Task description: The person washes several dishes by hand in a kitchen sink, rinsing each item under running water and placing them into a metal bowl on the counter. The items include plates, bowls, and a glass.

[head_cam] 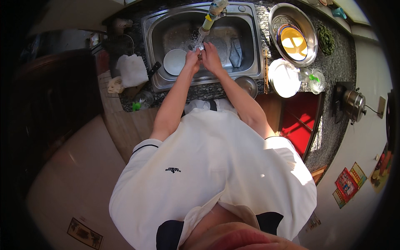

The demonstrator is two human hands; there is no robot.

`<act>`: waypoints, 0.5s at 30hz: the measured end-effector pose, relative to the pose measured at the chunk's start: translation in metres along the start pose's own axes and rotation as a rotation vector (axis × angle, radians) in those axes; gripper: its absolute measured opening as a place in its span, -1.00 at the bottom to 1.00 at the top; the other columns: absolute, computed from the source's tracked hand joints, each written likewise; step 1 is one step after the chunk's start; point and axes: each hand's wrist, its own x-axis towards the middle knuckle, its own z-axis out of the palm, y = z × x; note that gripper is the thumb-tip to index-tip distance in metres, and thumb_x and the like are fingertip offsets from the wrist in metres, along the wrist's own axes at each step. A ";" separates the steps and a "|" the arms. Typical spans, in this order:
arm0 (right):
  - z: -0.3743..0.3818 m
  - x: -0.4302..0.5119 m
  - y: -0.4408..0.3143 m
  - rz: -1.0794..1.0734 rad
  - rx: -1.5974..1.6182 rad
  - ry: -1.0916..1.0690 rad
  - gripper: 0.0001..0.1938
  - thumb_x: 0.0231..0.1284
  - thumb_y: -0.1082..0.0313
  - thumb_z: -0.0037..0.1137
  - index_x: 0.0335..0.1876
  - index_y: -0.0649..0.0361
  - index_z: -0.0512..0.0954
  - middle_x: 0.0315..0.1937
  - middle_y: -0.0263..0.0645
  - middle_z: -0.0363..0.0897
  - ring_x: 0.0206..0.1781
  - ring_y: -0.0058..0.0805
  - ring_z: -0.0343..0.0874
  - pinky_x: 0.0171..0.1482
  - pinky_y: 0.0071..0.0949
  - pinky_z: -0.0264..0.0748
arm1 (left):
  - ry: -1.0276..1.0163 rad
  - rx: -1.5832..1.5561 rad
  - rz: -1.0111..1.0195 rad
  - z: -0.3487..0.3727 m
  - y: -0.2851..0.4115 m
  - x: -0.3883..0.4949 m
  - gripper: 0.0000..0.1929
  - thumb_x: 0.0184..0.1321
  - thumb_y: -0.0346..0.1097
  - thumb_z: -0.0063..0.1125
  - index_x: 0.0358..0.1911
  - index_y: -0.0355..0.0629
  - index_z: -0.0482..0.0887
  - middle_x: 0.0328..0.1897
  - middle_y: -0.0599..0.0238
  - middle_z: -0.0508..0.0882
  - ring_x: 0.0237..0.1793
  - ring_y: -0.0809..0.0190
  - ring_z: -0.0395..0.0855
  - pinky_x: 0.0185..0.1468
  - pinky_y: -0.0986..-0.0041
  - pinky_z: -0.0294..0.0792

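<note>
Water runs from the wrapped faucet [207, 23] into the stainless steel sink [215, 70] and splashes over both hands. My left hand [193, 59] and my right hand [211, 57] meet under the stream, gripping one small shiny object [200, 49] between them. Spray and fingers partly cover it, so its kind cannot be made out. Left of the hands, a white plate [175, 62] lies on the sink floor. To their right a grey-blue cloth [235, 53] rests against the basin's side.
A black-handled knife [154, 69] lies at the sink's left rim, beside white cloths [132, 70]. Chopsticks [266, 72] lie along the right rim. Further right are a steel basin [275, 18] holding a yellow bowl [293, 42], white plates [283, 78] and a steel pot [354, 104].
</note>
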 end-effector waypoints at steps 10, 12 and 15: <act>0.000 -0.015 -0.021 -0.148 0.114 0.071 -0.60 0.34 0.28 -0.07 0.27 0.05 0.40 0.09 0.06 0.48 0.07 -0.04 0.52 0.18 -0.21 0.40 | 0.031 -0.438 0.050 -0.047 0.016 0.020 -0.76 0.45 -0.20 -0.14 -0.02 -0.20 0.46 -0.02 0.18 0.61 -0.02 0.13 0.60 0.09 0.20 0.48; 0.003 -0.023 -0.015 0.452 0.302 -0.140 -0.61 0.39 0.17 -0.05 0.25 0.14 0.40 0.14 0.00 0.44 0.14 -0.15 0.51 0.21 -0.17 0.40 | 0.124 -0.518 0.049 -0.057 0.017 0.011 -0.74 0.44 -0.19 -0.14 -0.02 -0.22 0.48 -0.01 0.19 0.63 0.01 0.13 0.59 0.17 0.21 0.44; 0.012 -0.015 0.001 1.173 1.439 -0.201 -0.58 0.39 0.08 -0.02 0.17 0.22 0.39 0.07 -0.08 0.51 0.08 -0.23 0.53 0.16 -0.12 0.45 | 0.173 -0.546 0.052 -0.076 0.009 -0.005 -0.72 0.44 -0.16 -0.15 -0.03 -0.23 0.50 0.02 0.19 0.62 0.06 0.13 0.56 0.23 0.22 0.40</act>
